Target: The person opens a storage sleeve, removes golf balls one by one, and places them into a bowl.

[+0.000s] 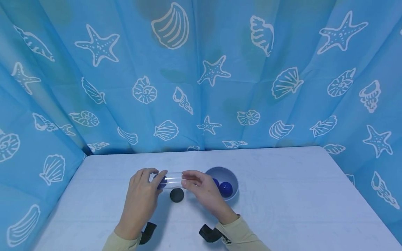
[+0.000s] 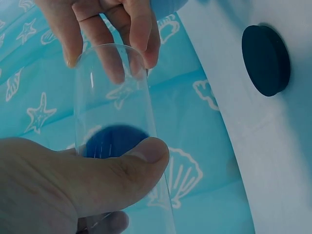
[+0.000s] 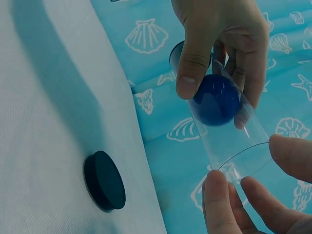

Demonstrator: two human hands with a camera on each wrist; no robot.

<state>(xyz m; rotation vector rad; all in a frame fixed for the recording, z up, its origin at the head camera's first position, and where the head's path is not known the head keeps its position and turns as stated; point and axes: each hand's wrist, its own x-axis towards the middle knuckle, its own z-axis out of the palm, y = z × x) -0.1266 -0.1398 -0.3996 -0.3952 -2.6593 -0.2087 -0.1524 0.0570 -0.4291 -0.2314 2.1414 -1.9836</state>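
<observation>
A clear tube lies about level between both hands, held above the table. My left hand grips its left part, thumb on one side and fingers on the other. Inside the tube, near that thumb, sits a dark blue ball. The right wrist view shows a dark edge at the tube's left end, partly hidden by the hand. My right hand holds the other end by its rim, between thumb and fingertips; that end is uncovered. Below the tube, a round black cap lies on the table.
Just behind and right of my right hand stands a grey-blue bowl with blue balls in it, partly hidden by the hand. The white table ends at a blue shell-print curtain. Black devices sit at both wrists.
</observation>
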